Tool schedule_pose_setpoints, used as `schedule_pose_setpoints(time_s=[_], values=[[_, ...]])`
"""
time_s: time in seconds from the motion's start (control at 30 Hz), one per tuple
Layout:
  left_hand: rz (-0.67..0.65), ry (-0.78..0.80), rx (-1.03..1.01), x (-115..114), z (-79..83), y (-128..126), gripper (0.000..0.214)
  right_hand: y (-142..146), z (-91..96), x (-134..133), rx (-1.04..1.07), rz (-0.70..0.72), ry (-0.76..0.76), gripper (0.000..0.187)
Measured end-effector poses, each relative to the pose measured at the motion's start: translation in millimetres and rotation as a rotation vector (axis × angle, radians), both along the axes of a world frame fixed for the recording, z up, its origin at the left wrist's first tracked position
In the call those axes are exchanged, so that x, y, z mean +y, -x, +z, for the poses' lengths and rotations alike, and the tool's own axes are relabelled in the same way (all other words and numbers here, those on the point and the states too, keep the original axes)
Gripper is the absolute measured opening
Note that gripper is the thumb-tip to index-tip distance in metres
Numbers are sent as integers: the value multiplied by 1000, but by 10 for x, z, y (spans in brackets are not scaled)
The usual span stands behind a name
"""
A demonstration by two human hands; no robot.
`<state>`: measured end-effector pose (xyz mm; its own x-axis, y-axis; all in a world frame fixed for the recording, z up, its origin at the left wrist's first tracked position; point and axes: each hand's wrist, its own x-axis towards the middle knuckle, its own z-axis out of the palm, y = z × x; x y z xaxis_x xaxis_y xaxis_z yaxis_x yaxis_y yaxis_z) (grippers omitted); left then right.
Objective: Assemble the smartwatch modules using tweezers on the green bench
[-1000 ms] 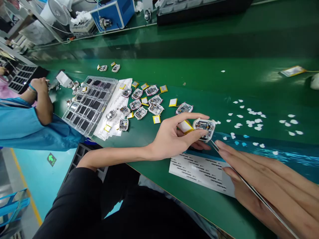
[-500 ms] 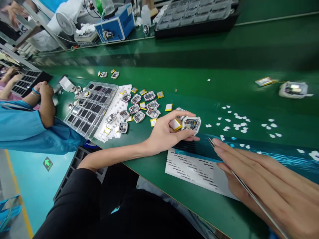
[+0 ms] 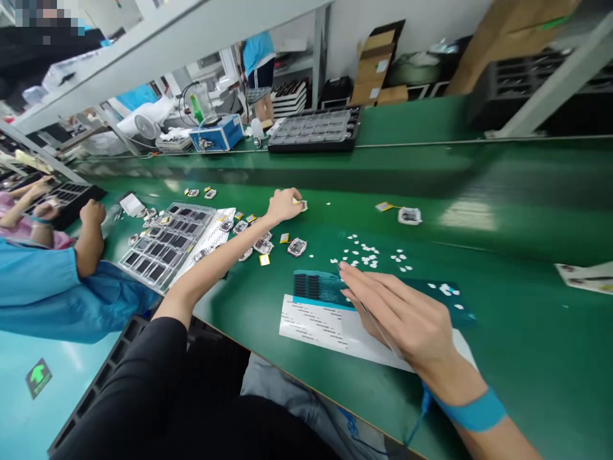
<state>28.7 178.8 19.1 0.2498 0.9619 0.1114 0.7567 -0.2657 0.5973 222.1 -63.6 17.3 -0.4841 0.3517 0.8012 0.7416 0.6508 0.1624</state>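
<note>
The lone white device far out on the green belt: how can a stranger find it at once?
Start at the green belt and the scatter of white paper dots. Just beyond them lies the white device, alone, with a yellow tab beside it; the other devices cluster near the clear tray.

left arm point(image 3: 215, 262) outstretched, right hand point(image 3: 402, 316) resting flat

My green desk point(image 3: 527, 332) runs from 9 to 3 o'clock. At 12 o'clock, a white wall point(image 3: 431, 19) backs stacked cardboard boxes point(image 3: 376, 70). At 8 o'clock, teal floor point(image 3: 29, 409).
</note>
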Motion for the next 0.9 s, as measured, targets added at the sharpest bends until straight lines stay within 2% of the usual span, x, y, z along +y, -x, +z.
schedule_pose_setpoints(time_s=[0.1,0.23,0.33,0.4,0.53,0.7,0.8,0.9], values=[[-115,-60,53,-55,-112,-383,16,-31,41,-25,-7,12,-57,72],[-369,-74,49,-218,-286,-1141,36,-53,61,-69,-5,-8,-101,51],[-423,-55,28,-213,-326,-1560,37,-73,57,-57,-14,-25,-139,42],[-430,-35,18,-182,-313,-1683,36,-83,53,-40,-34,-27,-168,37],[-448,19,-16,-183,-249,-1679,32,-86,25,-5,-39,-42,-230,37],[-380,88,-171,-341,-225,-1471,33,-144,-59,68,-30,-76,-225,33],[-304,84,-343,-495,-245,-1166,37,-214,-108,119,-14,-109,-214,26],[-240,47,-512,-712,-267,-702,36,-227,-125,146,4,-125,-224,22]])
